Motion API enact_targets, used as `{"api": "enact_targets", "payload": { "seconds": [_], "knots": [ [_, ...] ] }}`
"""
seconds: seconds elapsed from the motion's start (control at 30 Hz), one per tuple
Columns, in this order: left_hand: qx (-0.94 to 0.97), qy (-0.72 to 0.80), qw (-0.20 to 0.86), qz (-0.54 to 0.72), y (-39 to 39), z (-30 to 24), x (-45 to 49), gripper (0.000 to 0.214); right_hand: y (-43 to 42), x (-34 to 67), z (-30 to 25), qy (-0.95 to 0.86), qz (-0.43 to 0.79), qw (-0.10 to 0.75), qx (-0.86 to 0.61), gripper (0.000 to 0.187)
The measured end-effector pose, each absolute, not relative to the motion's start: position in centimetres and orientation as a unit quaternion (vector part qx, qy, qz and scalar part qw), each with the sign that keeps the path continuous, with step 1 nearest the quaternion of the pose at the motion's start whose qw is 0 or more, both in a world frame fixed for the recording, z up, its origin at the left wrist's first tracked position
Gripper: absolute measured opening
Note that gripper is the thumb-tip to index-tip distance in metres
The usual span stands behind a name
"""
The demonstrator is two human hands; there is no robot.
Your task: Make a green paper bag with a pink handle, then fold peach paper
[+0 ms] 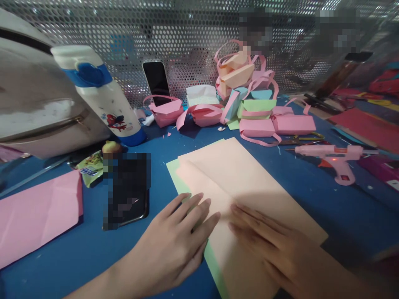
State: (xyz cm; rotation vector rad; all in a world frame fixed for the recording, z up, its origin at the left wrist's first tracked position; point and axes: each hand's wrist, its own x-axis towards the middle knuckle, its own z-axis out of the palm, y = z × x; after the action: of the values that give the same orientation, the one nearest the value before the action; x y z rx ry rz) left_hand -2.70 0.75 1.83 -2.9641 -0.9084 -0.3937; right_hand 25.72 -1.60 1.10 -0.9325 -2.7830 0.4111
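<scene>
A peach paper sheet (243, 178) lies on the blue table (343, 211), partly folded, with a green sheet (174, 174) showing under its left edge. My left hand (174, 241) rests flat on the paper's left side, fingers stretched out. Beside it, my right hand (268, 245) presses flat on the paper, fingers together and pointing left. The fingertips of both hands nearly meet along a fold.
A pile of folded paper baskets (249, 104) in pink, peach and green sits at the back. A pink glue gun (336, 160) lies right, a phone (127, 195) and pink sheet (37, 211) left. A white and blue bottle (102, 95) and grey bag (31, 99) stand far left.
</scene>
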Motion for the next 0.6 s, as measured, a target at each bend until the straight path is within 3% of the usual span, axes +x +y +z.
{"api": "enact_targets", "payload": {
  "seconds": [0.6],
  "knots": [
    [-0.894, -0.420, 0.115, -0.104, 1.72, 1.11, -3.27, 0.061, -1.46, 25.74, 0.62, -0.940, 0.128, 0.099, -0.301, 0.081]
  ]
}}
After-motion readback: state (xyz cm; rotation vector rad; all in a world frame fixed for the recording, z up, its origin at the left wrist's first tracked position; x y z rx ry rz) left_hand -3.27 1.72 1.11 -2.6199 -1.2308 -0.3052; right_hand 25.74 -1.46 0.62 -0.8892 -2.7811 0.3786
